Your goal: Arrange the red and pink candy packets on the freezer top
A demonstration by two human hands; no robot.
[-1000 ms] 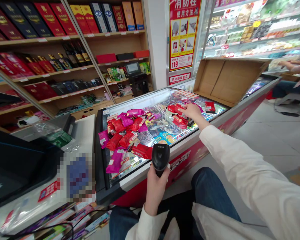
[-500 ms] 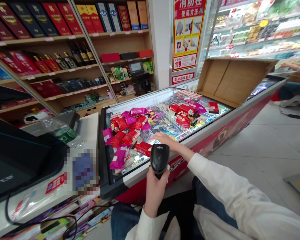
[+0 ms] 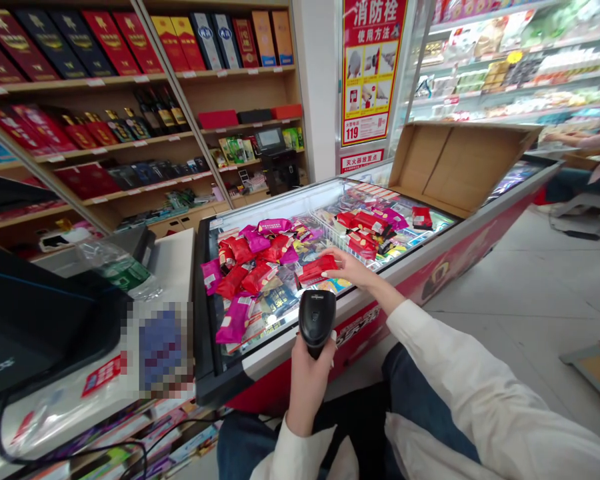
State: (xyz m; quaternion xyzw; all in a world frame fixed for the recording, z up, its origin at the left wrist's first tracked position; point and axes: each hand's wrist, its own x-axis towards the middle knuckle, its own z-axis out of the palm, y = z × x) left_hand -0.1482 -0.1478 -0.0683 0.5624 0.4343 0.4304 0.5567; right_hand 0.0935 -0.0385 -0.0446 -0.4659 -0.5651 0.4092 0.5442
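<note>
My left hand [image 3: 307, 377] is wrapped round the handle of a black barcode scanner [image 3: 317, 315], held upright in front of the chest freezer [image 3: 430, 257]. My right hand [image 3: 353, 267] hovers just above the freezer's glass lid and holds a red snack packet [image 3: 319, 267] by one end. To the left of that packet lies a heap of red and magenta packets [image 3: 250, 260] on the glass. A second pile of red packets [image 3: 367, 230] lies further right on the lid.
An open cardboard box [image 3: 455, 167] stands on the freezer's far end. A white counter [image 3: 173, 267] at left carries a plastic water bottle [image 3: 117, 263] and a black monitor [image 3: 30, 320]. Shelves of boxed goods fill the back wall. Another person's arm [image 3: 587, 143] shows at far right.
My right hand came back from the far red pile to the near heap, took hold of a red packet there and lifted it. The scanner stayed put.
</note>
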